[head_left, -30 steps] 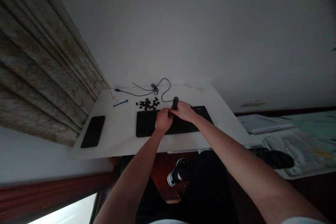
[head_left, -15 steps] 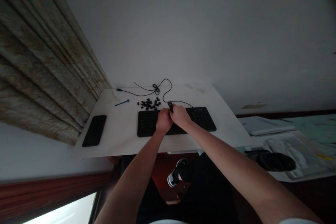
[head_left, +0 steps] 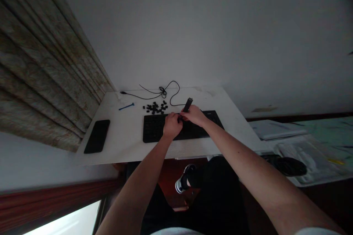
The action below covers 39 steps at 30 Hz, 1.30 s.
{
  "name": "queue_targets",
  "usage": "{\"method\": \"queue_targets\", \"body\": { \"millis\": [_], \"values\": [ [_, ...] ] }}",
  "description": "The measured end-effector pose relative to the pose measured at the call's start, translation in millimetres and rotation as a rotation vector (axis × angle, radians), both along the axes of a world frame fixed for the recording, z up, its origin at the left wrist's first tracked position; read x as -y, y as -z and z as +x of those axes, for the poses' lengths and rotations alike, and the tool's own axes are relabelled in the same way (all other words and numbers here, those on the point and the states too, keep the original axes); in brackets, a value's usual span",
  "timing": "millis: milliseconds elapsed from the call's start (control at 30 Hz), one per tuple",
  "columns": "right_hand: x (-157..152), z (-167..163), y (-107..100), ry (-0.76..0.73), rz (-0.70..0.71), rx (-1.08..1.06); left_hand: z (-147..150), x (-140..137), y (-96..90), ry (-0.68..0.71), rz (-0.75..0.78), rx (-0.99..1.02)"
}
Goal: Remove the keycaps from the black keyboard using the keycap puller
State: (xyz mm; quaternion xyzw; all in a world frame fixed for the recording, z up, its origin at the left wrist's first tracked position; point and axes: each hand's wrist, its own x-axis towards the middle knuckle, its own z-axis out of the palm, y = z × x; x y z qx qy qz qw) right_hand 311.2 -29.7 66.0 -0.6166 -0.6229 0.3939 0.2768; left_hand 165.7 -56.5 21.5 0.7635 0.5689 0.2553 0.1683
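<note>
A black keyboard (head_left: 152, 131) lies on the white table, under both hands. My right hand (head_left: 195, 115) is closed around a short, dark, stick-like tool (head_left: 188, 105) whose upper end sticks up past the fingers; its exact kind is unclear. Close beside it, my left hand (head_left: 172, 125) is over the middle of the keyboard, fingers curled together near the tool's lower end. Whatever the left fingers may pinch is hidden. Behind the keyboard is a loose pile of small black keycaps (head_left: 155, 108).
A black cable (head_left: 162, 91), tied in a bundle, runs along the table's back. At left lie a thin blue tool (head_left: 126, 107) and a black phone (head_left: 97, 136). A curtain (head_left: 49, 51) hangs at left. Papers and a dark coiled item (head_left: 291, 166) sit at right.
My right hand has shifted slightly right, and the dark tool in it now stands up further and leans right. My left hand stays over the keyboard. The view has shifted slightly.
</note>
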Motion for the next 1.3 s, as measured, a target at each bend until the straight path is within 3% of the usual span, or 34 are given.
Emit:
{"method": "queue_targets", "body": {
  "millis": [300, 467, 533, 667, 733, 867, 1100, 1300],
  "values": [
    [-19, 7, -3, -0.039, -0.223, -0.239, 1, 1, -1.5, -0.005, 0.018, -0.051],
    [-6, 18, -1, -0.021, -0.211, -0.387, 0, -1, 1.1, 0.028, 0.017, -0.022],
    [-1, 16, -1, -0.039, -0.134, -0.320, -1, -2, 2.1, 0.041, 0.017, -0.021],
    [0, 2, -9, -0.150, 0.088, 0.074, -1, -2, 3.0, 0.030, 0.012, -0.046],
    [-2, -4, -13, -0.125, 0.094, 0.202, 0, -1, 3.0, 0.015, 0.015, -0.054],
    [-4, -10, -19, -0.041, 0.025, 0.268, 0, -1, 2.0, 0.008, 0.024, -0.060],
    [7, -11, -23, -0.175, 0.249, 0.429, -1, -1, -0.7, 0.049, 0.005, -0.133],
    [10, -12, -31, -0.142, 0.267, 0.377, 2, 0, -1.5, 0.071, -0.013, -0.225]
  ]
}}
